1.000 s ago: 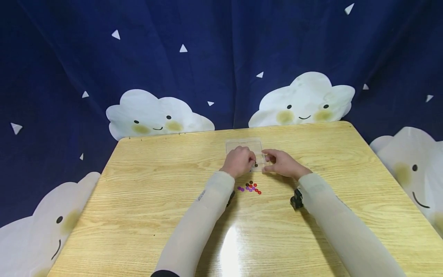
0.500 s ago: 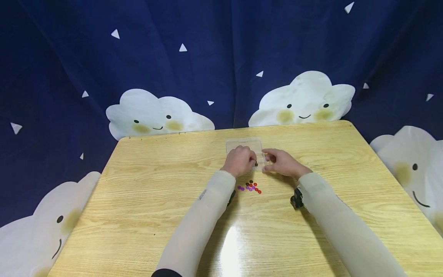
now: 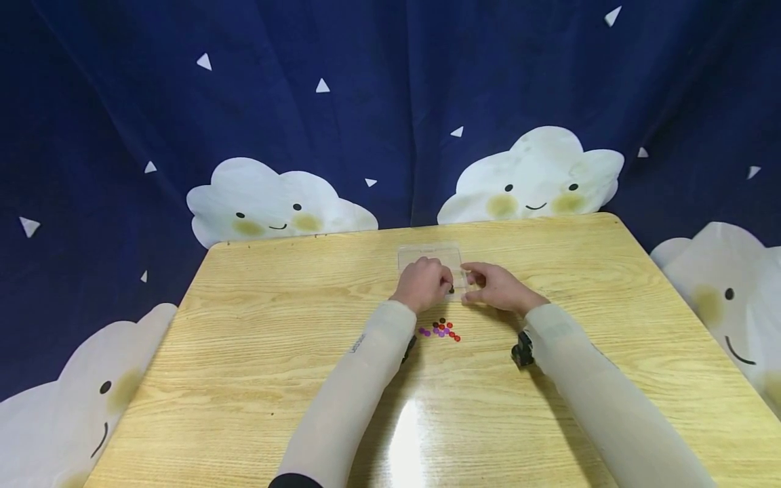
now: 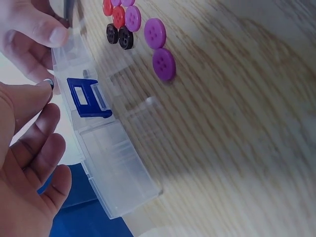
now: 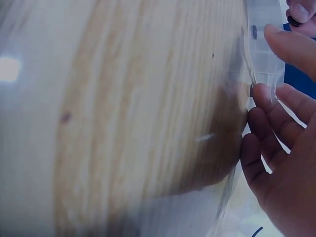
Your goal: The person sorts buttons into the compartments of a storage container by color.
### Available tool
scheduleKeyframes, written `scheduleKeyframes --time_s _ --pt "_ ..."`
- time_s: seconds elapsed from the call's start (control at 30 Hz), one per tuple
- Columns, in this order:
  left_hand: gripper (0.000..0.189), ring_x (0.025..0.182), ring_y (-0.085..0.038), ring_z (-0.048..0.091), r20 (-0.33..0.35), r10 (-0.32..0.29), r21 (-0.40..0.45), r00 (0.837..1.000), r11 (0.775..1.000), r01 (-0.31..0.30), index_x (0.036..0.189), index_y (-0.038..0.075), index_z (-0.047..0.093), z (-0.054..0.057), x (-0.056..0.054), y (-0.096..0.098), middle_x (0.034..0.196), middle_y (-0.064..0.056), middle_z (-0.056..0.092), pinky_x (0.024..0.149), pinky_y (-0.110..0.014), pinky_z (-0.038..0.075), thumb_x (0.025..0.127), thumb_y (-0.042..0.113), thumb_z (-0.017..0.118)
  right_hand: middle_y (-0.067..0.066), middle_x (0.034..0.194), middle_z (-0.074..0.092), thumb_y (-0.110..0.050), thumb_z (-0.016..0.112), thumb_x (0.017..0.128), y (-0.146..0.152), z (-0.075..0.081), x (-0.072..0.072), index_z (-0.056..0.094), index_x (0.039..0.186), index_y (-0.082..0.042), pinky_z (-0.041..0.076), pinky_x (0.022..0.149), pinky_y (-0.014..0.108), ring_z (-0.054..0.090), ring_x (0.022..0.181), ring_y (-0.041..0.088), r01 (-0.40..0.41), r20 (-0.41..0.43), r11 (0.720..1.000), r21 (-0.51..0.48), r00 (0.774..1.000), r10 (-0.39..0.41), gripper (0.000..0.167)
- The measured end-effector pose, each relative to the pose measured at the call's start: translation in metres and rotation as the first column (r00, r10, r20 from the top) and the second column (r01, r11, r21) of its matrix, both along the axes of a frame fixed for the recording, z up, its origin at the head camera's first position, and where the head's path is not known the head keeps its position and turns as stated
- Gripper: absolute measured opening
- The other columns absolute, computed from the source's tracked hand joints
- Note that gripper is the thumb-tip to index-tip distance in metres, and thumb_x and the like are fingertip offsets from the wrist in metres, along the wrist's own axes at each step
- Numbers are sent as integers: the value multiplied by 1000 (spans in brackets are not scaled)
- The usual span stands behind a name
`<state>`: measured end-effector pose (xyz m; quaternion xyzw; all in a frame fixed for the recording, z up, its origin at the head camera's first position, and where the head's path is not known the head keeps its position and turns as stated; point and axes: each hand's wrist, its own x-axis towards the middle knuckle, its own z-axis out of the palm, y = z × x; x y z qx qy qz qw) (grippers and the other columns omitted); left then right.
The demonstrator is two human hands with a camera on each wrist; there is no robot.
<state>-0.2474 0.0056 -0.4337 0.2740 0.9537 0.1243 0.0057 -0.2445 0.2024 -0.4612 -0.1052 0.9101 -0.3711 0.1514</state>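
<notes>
A clear plastic storage box (image 4: 118, 170) with a blue latch (image 4: 89, 98) lies on the table, its lid (image 3: 430, 252) swung back. Over it, my left hand (image 3: 422, 283) pinches a small black button (image 5: 294, 21) between thumb and forefinger. My right hand (image 3: 499, 287) holds the right end of the box, thumb at the near side and fingers around the end. Through the box wall shows a dark round spot (image 5: 255, 32) in one compartment. Loose on the wood in front lie purple buttons (image 4: 164, 64), black buttons (image 4: 126, 38) and red buttons (image 4: 119, 17).
The wood-grained table (image 3: 262, 339) reaches back to a dark blue curtain (image 3: 366, 81) with white clouds. Both wrists carry a black camera mount (image 3: 523, 350). A bright light reflection lies on the tabletop between the forearms.
</notes>
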Motion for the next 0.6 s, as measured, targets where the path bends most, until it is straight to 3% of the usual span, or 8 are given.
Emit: scheduleKeyframes --time_s 0.6 --pt "18 93 -17 63 8 25 -11 1000 1000 -25 96 24 79 -5 -3 -1 99 5 73 86 -37 54 96 22 62 12 113 57 -19 77 86 -1 -1 -1 39 150 -3 43 82 31 50 98 22 0 -3 1000 -9 1000 0 76"
